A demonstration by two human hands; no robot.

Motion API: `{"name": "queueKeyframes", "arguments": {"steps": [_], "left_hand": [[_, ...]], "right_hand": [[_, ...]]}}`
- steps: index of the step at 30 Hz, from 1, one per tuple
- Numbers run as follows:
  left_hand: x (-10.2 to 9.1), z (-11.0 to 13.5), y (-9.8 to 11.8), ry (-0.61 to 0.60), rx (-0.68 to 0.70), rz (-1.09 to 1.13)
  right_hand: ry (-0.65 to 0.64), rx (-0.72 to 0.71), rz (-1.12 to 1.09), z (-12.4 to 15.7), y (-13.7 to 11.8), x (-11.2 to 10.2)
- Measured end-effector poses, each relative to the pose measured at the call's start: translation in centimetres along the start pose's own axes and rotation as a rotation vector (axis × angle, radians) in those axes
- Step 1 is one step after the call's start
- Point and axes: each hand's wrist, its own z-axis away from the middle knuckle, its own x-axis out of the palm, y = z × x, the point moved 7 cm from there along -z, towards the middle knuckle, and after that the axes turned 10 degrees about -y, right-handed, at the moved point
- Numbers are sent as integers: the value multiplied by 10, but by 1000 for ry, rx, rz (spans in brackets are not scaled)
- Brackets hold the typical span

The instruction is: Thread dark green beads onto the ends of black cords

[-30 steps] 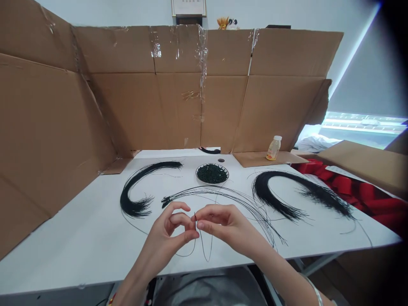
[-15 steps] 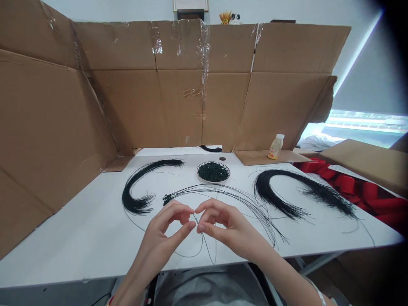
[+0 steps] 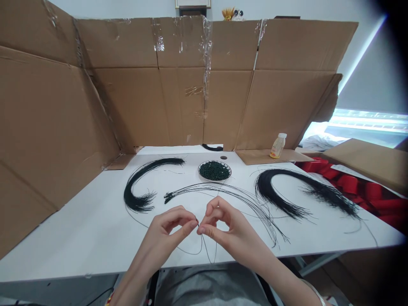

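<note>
My left hand [image 3: 175, 227] and my right hand [image 3: 225, 225] are close together above the table's front part. A thin dark strand [image 3: 205, 245] runs between their fingertips, and thin ends hang below in loose curves. Thumb and index finger of my left hand pinch it at the tips. My right hand holds it at the thumb tip, with the other fingers curled. The exact grip is too small to make out. Just behind the hands lies a loose spread of long strands [image 3: 236, 191], with small dark green pieces [image 3: 168, 196] clustered at its left end.
A dish of small dark green pieces [image 3: 214, 171] stands on the white table [image 3: 79, 238]. Curved strand bundles lie left [image 3: 135, 193] and right [image 3: 270, 191]. Cardboard walls [image 3: 178, 106] rise behind and left. A small bottle [image 3: 278, 145] and red rolls [image 3: 372, 191] are at right.
My left thumb and index finger have come together into a pinch. My right index fingertip has moved back from the left one. The view has shifted slightly.
</note>
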Motion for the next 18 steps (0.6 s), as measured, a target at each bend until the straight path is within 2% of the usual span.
{"name": "queueKeyframes", "arguments": {"steps": [9, 18], "left_hand": [[1, 1, 6, -12, 36, -9], [-2, 1, 5, 6, 48, -22]], "right_hand": [[-35, 19, -18, 0, 5, 1], [-2, -19, -54, 2, 5, 0]]}}
